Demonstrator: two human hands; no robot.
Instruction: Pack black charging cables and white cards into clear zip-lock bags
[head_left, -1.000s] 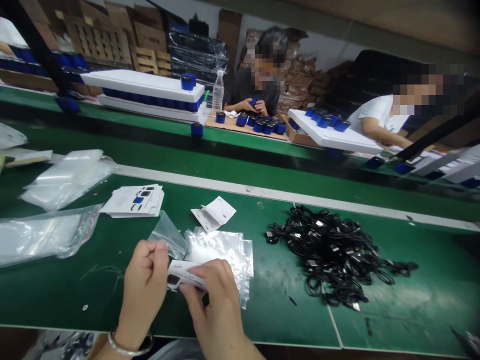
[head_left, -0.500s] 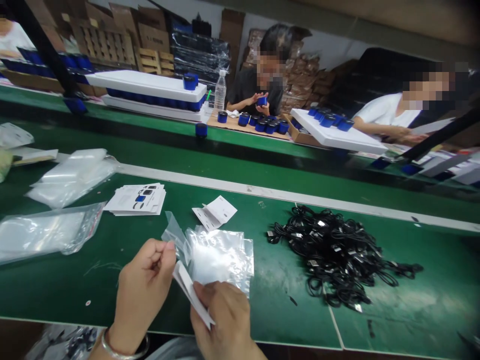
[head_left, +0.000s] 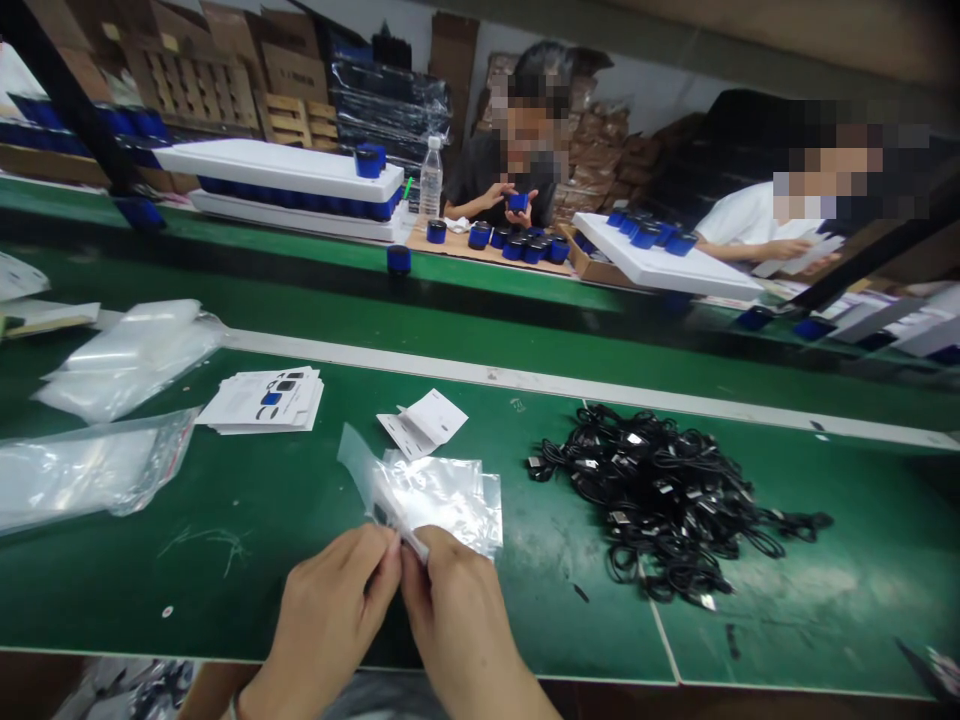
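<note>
L hand [head_left: 337, 600]: thumb + fingertips pinched tight on the near end of a small clear plastic bag [head_left: 357, 460], which sticks up & away.
R hand [head_left: 461, 610]: fingers closed w/ a folded white paper leaflet [head_left: 415, 543] btwn them, right beside L fingertips; how far it's in the bag, can't tell.
Flat bags: silvery-clear plastic bags [head_left: 448, 500], overlapping, just beyond R fingers.
Spare leaflet: half-open white folded paper [head_left: 435, 418], past those bags.
Printed stack: white leaflets w/ blk & blue pics [head_left: 255, 405], beyond L fingers, off to the left.
Cables: tangled blk USB cables [head_left: 660, 500], well right of R fingers, on green tabletop [head_left: 555, 630].
</note>
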